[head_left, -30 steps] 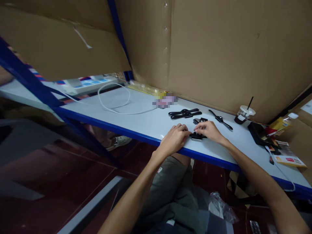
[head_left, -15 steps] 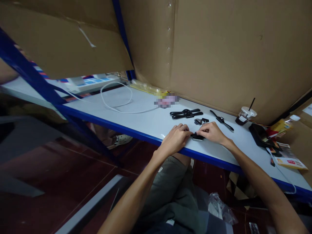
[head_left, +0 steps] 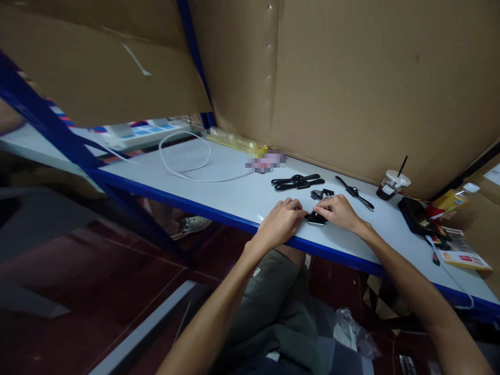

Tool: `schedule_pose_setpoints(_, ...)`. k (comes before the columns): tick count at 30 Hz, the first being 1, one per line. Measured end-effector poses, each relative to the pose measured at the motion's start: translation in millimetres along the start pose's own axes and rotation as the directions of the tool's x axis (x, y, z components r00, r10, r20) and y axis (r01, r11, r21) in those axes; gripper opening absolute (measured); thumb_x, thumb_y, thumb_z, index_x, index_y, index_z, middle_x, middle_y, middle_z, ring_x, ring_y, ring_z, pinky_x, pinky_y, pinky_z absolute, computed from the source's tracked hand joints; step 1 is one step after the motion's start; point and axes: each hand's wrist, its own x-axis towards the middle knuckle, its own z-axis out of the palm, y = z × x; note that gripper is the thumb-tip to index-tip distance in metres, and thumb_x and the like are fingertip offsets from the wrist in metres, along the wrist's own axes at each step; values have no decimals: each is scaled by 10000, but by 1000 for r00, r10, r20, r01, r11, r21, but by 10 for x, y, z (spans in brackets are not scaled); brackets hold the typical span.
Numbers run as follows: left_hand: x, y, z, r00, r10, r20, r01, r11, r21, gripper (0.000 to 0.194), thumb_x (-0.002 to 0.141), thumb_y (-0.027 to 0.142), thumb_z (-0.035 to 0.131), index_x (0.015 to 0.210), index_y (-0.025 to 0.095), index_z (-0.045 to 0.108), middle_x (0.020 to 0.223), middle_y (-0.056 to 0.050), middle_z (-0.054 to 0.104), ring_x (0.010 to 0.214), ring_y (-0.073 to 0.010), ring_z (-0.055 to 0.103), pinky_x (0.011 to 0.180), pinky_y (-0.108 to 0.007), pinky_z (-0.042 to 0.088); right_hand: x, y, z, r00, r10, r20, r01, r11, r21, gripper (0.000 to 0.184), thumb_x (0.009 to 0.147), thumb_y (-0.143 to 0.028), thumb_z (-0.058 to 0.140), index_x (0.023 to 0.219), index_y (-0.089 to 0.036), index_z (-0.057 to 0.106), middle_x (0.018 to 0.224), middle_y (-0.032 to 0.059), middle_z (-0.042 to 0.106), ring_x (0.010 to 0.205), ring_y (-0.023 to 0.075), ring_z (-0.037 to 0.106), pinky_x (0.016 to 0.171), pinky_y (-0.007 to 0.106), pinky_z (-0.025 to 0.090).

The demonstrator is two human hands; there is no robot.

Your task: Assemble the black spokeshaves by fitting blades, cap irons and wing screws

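Near the front edge of the table, my left hand [head_left: 282, 221] is closed, its thumb and fingertips at the left end of a small black part with a pale metal edge [head_left: 316, 219]. My right hand [head_left: 336, 210] pinches the same part from the right and above; fingers hide much of it. Just behind lie a few small black pieces [head_left: 321, 194], partly covered by my right hand. Farther back, black two-handled tools that look like spokeshaves [head_left: 298, 182] lie together. Another single spokeshave [head_left: 354, 192] rests at an angle to their right.
A lidded cup with a straw [head_left: 391, 185] stands at the back right, beside a black case [head_left: 416, 216], a bottle [head_left: 466, 195] and printed packaging [head_left: 464, 258]. A white cable [head_left: 187, 174] loops across the left. Cardboard [head_left: 344, 88] walls the back; a blue rail [head_left: 219, 220] edges the table.
Both hands stay at the small black part, with only a slight shift of the right fingers. The whole view has moved a little; the tools on the table lie as before.
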Motion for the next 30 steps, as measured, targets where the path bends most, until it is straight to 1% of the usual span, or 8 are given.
schedule_pose_setpoints(2, 0, 4, -4, 1000, -2, 0, 2, 1000, -1, 335, 964, 112, 518, 1189, 238, 732, 1110, -95, 660, 1040, -271, 566, 890, -419, 474, 1, 8, 1, 1000, 9, -15, -9, 1000, -14, 320, 894, -322, 562, 656, -194, 735, 556, -17, 565, 562, 119, 416, 610, 287, 283)
schedule_pose_setpoints(5, 1, 12, -13, 1000, -5, 2, 5, 1000, -5, 329, 964, 110, 523, 1185, 232, 734, 1113, -97, 662, 1034, -270, 571, 883, -418, 478, 0, 5, -4, 1000, 6, 4, -6, 1000, -5, 319, 877, -309, 574, 618, -195, 720, 535, -20, 558, 547, 115, 401, 597, 283, 285)
schedule_pose_setpoints(9, 6, 18, -17, 1000, -8, 2, 8, 1000, -8, 337, 968, 111, 517, 1192, 237, 733, 1111, -94, 665, 1038, -274, 571, 887, -424, 479, 4, -5, -7, 1000, -5, 20, 5, 1000, 7, 339, 902, -350, 564, 653, -201, 740, 552, -18, 565, 559, 115, 415, 597, 279, 294)
schedule_pose_setpoints(12, 8, 11, -10, 1000, -6, 2, 6, 1000, -11, 335, 974, 122, 509, 1195, 239, 733, 1104, -93, 664, 1044, -273, 572, 897, -425, 479, 7, 12, 1, 1000, 8, -4, -8, 1000, -13, 322, 892, -316, 558, 646, -201, 730, 555, -15, 559, 566, 119, 414, 609, 288, 288)
schedule_pose_setpoints(15, 7, 1, -3, 1000, -1, 0, 1, 1000, -13, 335, 971, 126, 510, 1193, 238, 733, 1106, -93, 661, 1041, -271, 571, 898, -426, 479, 8, 28, 8, 1000, 11, 4, -11, 1000, -14, 320, 883, -309, 570, 625, -197, 724, 541, -16, 555, 554, 115, 406, 601, 290, 282)
schedule_pose_setpoints(20, 2, -1, 1, 1000, -1, -10, 0, 1000, -16, 330, 973, 129, 508, 1179, 245, 738, 1093, -90, 663, 1032, -262, 567, 895, -418, 480, 9, 26, 0, 1000, 7, -2, -7, 1000, -15, 329, 914, -351, 565, 686, -205, 752, 553, -20, 556, 558, 116, 411, 595, 284, 282)
schedule_pose_setpoints(24, -1, 0, 9, 1000, 2, -18, -3, 1000, -20, 323, 984, 135, 503, 1176, 241, 739, 1096, -94, 662, 1038, -267, 571, 893, -423, 484, -2, 23, -8, 1000, 15, -20, -15, 999, -37, 325, 887, -295, 572, 611, -200, 714, 544, -15, 548, 552, 118, 396, 602, 290, 276)
schedule_pose_setpoints(30, -1, 5, 1, 1000, 3, -19, -3, 1000, -28, 335, 969, 127, 506, 1184, 238, 738, 1092, -100, 661, 1031, -264, 577, 900, -424, 490, 13, 4, -1, 1000, 15, 13, -15, 1000, -8, 356, 935, -389, 560, 708, -202, 760, 572, -20, 580, 564, 118, 413, 595, 272, 296)
